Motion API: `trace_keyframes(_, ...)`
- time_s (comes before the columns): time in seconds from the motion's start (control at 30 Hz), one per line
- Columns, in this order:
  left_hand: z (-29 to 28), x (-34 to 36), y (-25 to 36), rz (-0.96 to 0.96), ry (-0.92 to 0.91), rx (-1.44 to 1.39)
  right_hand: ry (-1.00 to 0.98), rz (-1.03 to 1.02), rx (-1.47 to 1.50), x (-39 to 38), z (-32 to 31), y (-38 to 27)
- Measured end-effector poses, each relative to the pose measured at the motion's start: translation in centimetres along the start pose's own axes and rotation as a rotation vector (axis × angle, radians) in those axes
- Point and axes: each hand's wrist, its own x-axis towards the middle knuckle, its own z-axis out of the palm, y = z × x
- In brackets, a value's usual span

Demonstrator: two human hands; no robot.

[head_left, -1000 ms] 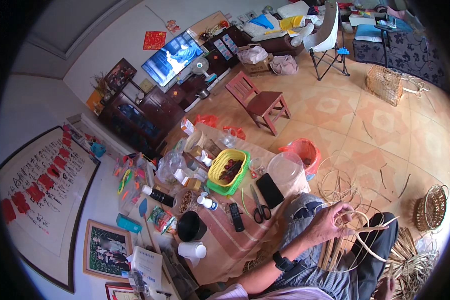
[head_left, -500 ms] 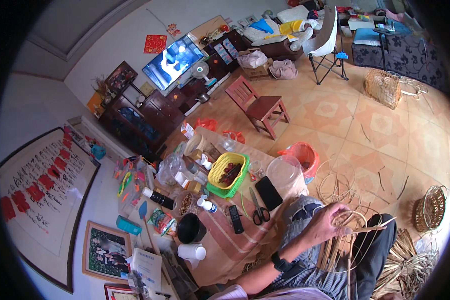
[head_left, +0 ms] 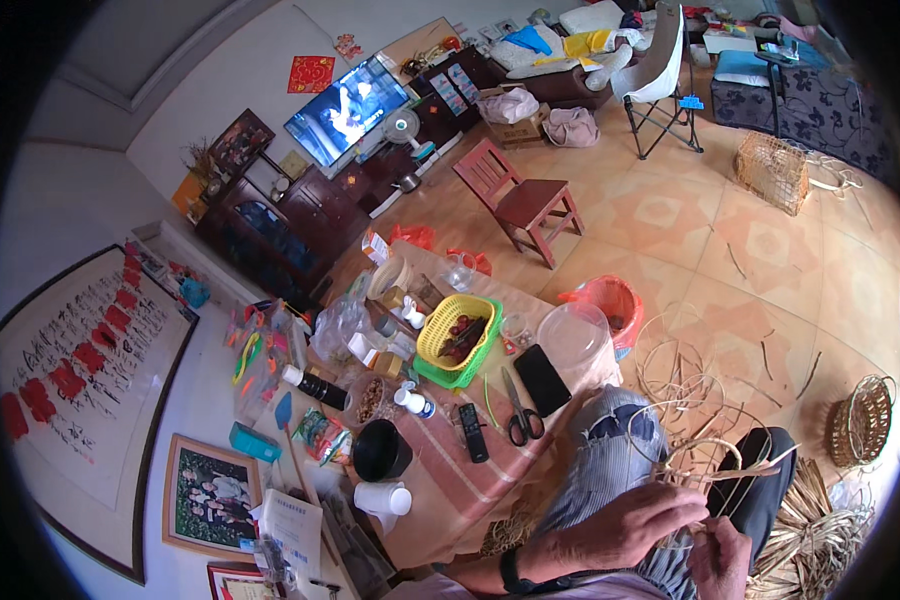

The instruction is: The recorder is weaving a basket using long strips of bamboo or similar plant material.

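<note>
Over my lap, a loose woven piece of pale cane strips has a small ring and thin hoops arching out of it. Just below the ring, my left hand is closed, its fingers bent together on the strips. Close beside it, my right hand is curled with thumb and fingers pinched on the strips' lower part. The fingertips of both hands nearly meet, and the exact strands between them are hidden.
At left, the table holds scissors, a black phone, a remote and a yellow basket. A cane bundle and small woven basket lie right. A wooden chair stands ahead.
My left hand has moved down from the woven ring to the strips below it. My right hand has come into view beside it. The ring now sits above both hands.
</note>
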Motion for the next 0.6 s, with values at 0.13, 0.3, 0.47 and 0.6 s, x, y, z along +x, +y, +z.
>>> trace_keyframes(0.13,1.4,-0.3,0.1,-0.042,-0.179,0.112,-0.034,0.001,-0.129,-0.1,-0.8,-0.5)
trace_keyframes(0.3,2.6,-0.5,-1.6,0.015,-0.125,0.071,-0.07,-0.11,-0.299,-0.4,-0.8,-1.1)
trace_keyframes(0.47,3.2,-1.1,-2.9,-0.057,-0.265,-0.18,-0.162,-0.112,-0.437,-1.0,-0.7,0.1)
trace_keyframes(0.6,3.0,-2.1,-3.7,-0.214,-0.547,-0.167,-0.324,0.303,-0.317,-1.0,-0.4,2.1)
